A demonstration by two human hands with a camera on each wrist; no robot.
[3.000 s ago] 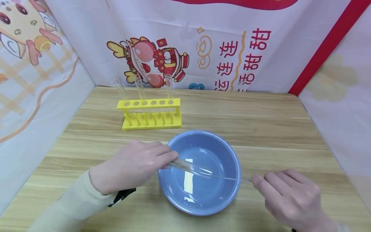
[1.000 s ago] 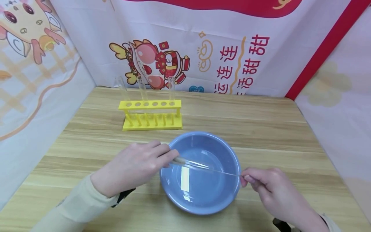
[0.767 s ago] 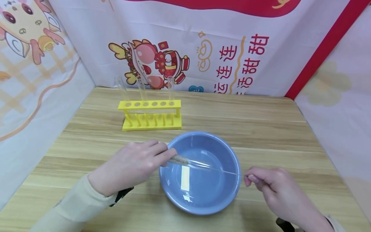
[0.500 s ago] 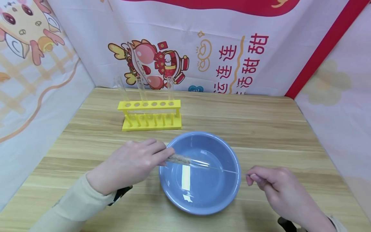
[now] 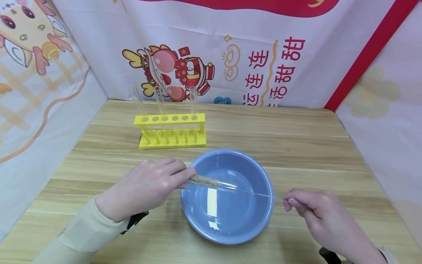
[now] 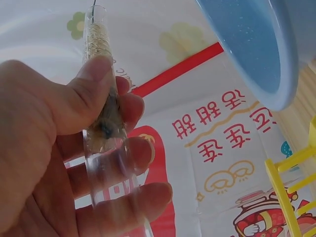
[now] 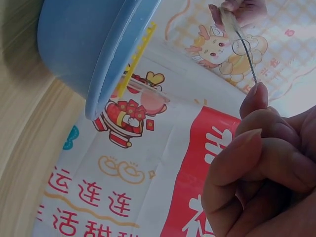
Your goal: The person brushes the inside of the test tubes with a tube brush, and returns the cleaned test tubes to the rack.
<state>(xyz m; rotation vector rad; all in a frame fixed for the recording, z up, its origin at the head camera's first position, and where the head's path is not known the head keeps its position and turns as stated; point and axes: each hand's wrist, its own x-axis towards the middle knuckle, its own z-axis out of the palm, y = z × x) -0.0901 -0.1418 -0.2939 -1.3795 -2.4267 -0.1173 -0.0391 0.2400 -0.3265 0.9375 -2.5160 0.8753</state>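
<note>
Left grip [image 5: 146,187]: curled round the tube [image 5: 227,186]; smooth glass could slip if held too loosely.
Right grip [image 5: 324,216]: pinching the brush [image 5: 204,181] by its wire [image 5: 254,193]; a hard tug could jerk it out.
Brush: bristles inside the tube; shoving could crack the glass.
Tube: tilted above the bowl [image 5: 252,222]; a drop could break it.
Rack [image 5: 171,145]: behind, on the bench [image 5: 296,146]; a bump could tip it.

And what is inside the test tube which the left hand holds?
Inside the test tube are pale brush bristles; a thin wire runs out of the tube's mouth to the right hand. The left hand hides the bristles' middle part in the left wrist view.
</note>
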